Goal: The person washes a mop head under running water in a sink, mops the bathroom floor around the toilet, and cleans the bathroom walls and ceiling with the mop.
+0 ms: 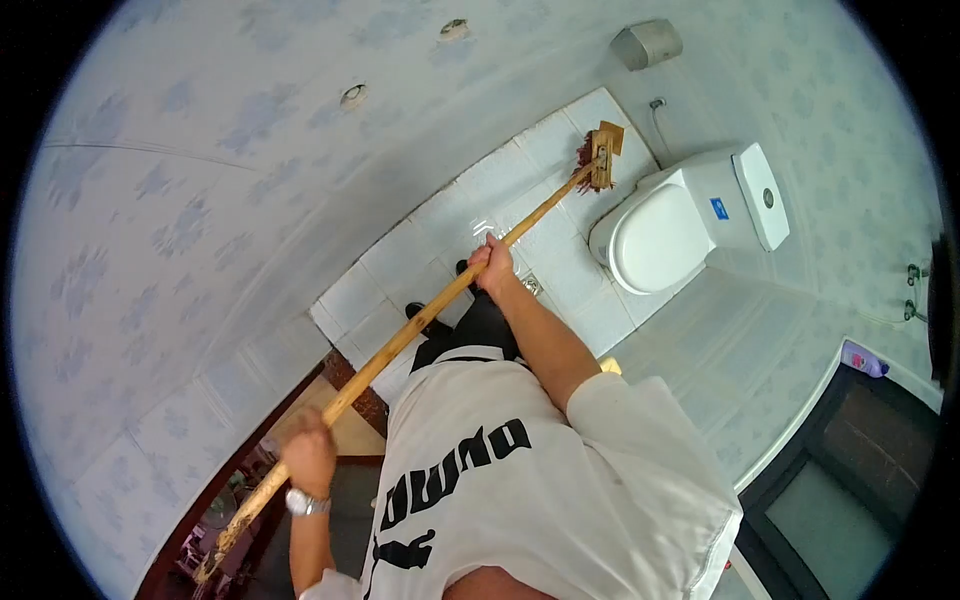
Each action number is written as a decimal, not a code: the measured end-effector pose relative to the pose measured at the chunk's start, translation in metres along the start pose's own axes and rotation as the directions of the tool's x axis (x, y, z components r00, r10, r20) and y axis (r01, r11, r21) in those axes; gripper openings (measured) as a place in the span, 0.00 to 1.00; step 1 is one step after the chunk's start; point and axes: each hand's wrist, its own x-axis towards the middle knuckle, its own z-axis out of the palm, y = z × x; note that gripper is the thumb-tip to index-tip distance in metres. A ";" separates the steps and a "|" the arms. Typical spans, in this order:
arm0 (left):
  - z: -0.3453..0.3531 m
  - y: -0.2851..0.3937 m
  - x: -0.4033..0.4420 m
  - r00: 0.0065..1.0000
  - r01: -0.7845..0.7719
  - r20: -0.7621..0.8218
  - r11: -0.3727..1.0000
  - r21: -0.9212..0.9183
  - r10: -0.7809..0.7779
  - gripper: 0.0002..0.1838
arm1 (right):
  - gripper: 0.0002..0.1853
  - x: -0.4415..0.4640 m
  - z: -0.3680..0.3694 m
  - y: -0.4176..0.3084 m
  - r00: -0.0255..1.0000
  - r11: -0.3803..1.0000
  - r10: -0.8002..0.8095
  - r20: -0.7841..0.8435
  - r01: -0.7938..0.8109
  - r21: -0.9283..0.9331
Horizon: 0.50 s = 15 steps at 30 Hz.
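A mop with a long wooden handle (395,345) slants across the view from lower left to upper right. My left hand (308,455), with a watch on its wrist, is closed around the upper part of the handle and slightly blurred. Farther down the shaft, my right hand (491,263) grips it with the fingers wrapped round. The mop head (600,160), a wooden block with dark reddish strands, rests on the white tiled floor (400,250) in the far corner, beside the toilet.
A white toilet (660,240) with its lid down stands right of the mop head. A metal paper holder (647,44) is on the wall. My dark shoes (428,318) are on the tiles near a floor drain (532,286). A purple bottle (864,359) stands by a dark-framed window (840,480).
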 end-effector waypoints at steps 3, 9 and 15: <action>-0.021 -0.028 -0.019 0.996 0.032 -0.087 0.981 0.194 -0.015 0.03 | 0.13 0.007 0.013 -0.016 0.971 0.977 -0.204 -0.127 0.194 -0.089; 0.045 -0.040 -0.032 0.942 0.067 0.336 0.979 -0.194 0.002 0.03 | 0.04 0.031 -0.012 -0.010 0.881 0.767 -0.427 -0.205 0.233 -0.598; 0.027 0.002 -0.034 0.965 0.140 0.224 0.990 -0.009 -0.135 0.02 | 0.06 0.023 -0.019 -0.037 0.968 0.966 -0.242 0.073 0.247 -0.074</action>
